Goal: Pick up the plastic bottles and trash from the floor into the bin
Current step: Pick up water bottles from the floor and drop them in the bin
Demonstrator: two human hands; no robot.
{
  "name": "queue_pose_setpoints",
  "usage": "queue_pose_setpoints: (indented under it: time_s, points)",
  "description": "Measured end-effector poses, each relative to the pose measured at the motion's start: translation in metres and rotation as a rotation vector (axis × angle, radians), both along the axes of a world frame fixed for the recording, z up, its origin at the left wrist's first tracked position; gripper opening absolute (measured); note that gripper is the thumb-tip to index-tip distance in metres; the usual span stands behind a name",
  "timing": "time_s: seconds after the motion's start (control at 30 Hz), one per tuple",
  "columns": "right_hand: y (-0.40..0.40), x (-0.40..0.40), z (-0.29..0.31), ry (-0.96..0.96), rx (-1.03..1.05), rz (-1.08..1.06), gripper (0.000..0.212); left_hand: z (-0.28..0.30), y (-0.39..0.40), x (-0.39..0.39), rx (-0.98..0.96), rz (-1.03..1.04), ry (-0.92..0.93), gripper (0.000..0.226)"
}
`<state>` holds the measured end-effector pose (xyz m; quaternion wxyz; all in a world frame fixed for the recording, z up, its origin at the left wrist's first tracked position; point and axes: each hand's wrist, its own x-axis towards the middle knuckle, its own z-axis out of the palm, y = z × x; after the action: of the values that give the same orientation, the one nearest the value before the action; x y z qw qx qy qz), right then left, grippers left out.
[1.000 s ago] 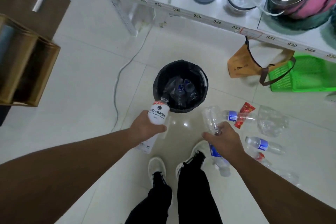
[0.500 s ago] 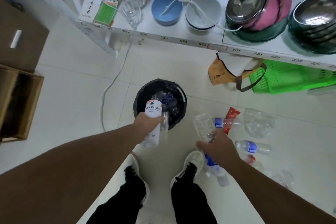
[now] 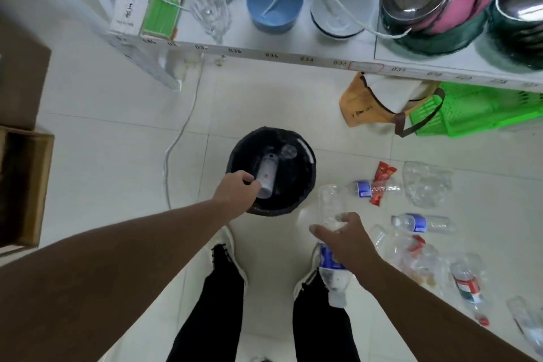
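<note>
The black bin stands on the floor in front of my feet. My left hand hovers over its near left rim with loosened fingers, and a white bottle slides cap-first into the bin, its base at my fingertips. My right hand grips two clear bottles: a crumpled one pointing up and a blue-labelled one hanging down. Right of the bin lie a blue-labelled bottle, a red wrapper, crumpled clear plastic, another bottle and several more.
A white shelf with bowls, glasses and pots runs across the top. Under it sit a brown bag and a green basket. A white cable trails left of the bin. A cardboard box stands at the far left.
My left hand moved forward over the bin and loosened its grip, and the white bottle tipped into it. The right hand kept hold of its two bottles.
</note>
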<state>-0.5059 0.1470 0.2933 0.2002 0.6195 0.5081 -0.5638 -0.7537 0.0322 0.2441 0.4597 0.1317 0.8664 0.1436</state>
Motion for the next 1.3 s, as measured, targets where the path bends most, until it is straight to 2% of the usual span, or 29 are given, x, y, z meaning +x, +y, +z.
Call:
queue_pose_setpoints:
  time_s: [0.1, 0.23, 0.27, 0.37, 0.4, 0.5, 0.6, 0.7, 0.87, 1.03, 1.17, 1.3]
  points:
    - [0.001, -0.036, -0.007, 0.019, -0.030, -0.029, 0.073, 0.008, -0.011, -0.015, 0.012, 0.038, 0.034, 0.028]
    - [-0.003, -0.100, -0.044, 0.073, -0.012, -0.056, 0.055, 0.009, -0.039, -0.038, 0.002, 0.138, 0.028, 0.020]
    - [-0.002, -0.112, -0.055, 0.076, -0.021, -0.058, 0.060, 0.008, -0.046, -0.041, 0.006, 0.158, 0.022, 0.020]
    - [-0.005, -0.135, -0.082, 0.015, -0.067, -0.014, 0.105, 0.008, -0.070, -0.044, 0.038, 0.229, 0.035, 0.019]
    - [-0.006, -0.138, -0.084, -0.013, -0.044, 0.021, 0.114, 0.010, -0.078, -0.043, 0.063, 0.257, 0.065, 0.020]
    - [-0.007, -0.136, -0.082, -0.019, 0.081, 0.110, 0.116, 0.013, -0.103, -0.033, 0.138, 0.281, 0.135, 0.028]
    - [-0.007, -0.117, -0.071, 0.026, 0.111, 0.236, 0.107, 0.016, -0.114, -0.020, 0.137, 0.232, 0.065, 0.042]
    - [-0.003, -0.092, -0.062, 0.050, 0.118, 0.272, 0.099, 0.022, -0.110, -0.014, 0.135, 0.152, 0.037, 0.067]
    - [0.014, -0.054, -0.046, 0.051, 0.175, 0.335, 0.099, 0.029, -0.089, -0.012, 0.149, -0.060, 0.111, 0.081]
    - [0.031, -0.006, -0.027, 0.073, 0.206, 0.321, 0.103, 0.035, -0.058, -0.003, 0.081, -0.308, 0.159, 0.102]
    - [0.041, 0.047, -0.009, 0.062, 0.207, 0.269, 0.107, 0.035, -0.035, 0.021, 0.063, -0.436, 0.177, 0.106]
    - [0.037, 0.109, 0.004, -0.012, 0.192, 0.220, 0.108, 0.034, -0.017, 0.045, 0.082, -0.591, 0.200, 0.100]
